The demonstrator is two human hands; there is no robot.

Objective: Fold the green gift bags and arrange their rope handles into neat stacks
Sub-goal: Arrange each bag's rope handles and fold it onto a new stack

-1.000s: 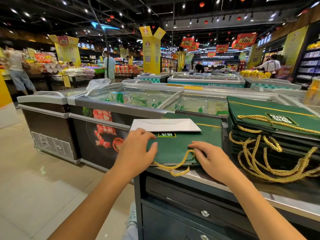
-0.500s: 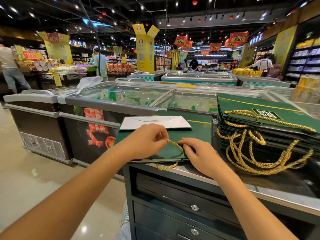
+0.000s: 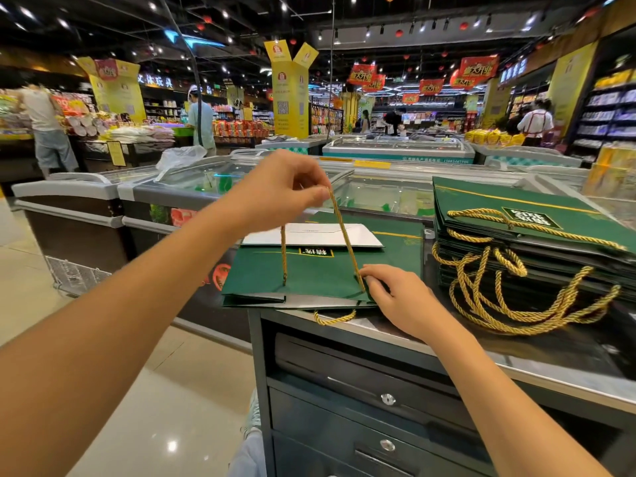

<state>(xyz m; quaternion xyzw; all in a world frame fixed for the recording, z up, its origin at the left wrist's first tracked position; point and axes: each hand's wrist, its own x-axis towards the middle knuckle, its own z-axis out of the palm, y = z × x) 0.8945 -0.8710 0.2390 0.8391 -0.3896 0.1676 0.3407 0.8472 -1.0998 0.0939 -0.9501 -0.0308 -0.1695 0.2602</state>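
Observation:
A flat green gift bag point(image 3: 309, 273) lies on the metal counter point(image 3: 516, 359), its white base flap point(image 3: 311, 235) folded over the far end. My left hand point(image 3: 282, 187) pinches the bag's upper gold rope handle point(image 3: 344, 235) and holds it taut above the bag. My right hand point(image 3: 399, 297) presses on the bag's near right corner, where the rope enters. A second gold rope handle point(image 3: 332, 318) hangs over the counter's front edge. To the right sits a stack of folded green bags point(image 3: 523, 228) with several gold ropes point(image 3: 516, 294) looped in front.
The counter has dark drawers point(image 3: 378, 401) below it. Glass-topped chest freezers point(image 3: 220, 180) stand behind and to the left. Several people stand among the far aisles. A tiled floor point(image 3: 69, 304) lies to the left.
My left hand has risen from the bag's surface, drawing the upper rope handle up into a taut loop. My right hand stays at the bag's near right corner.

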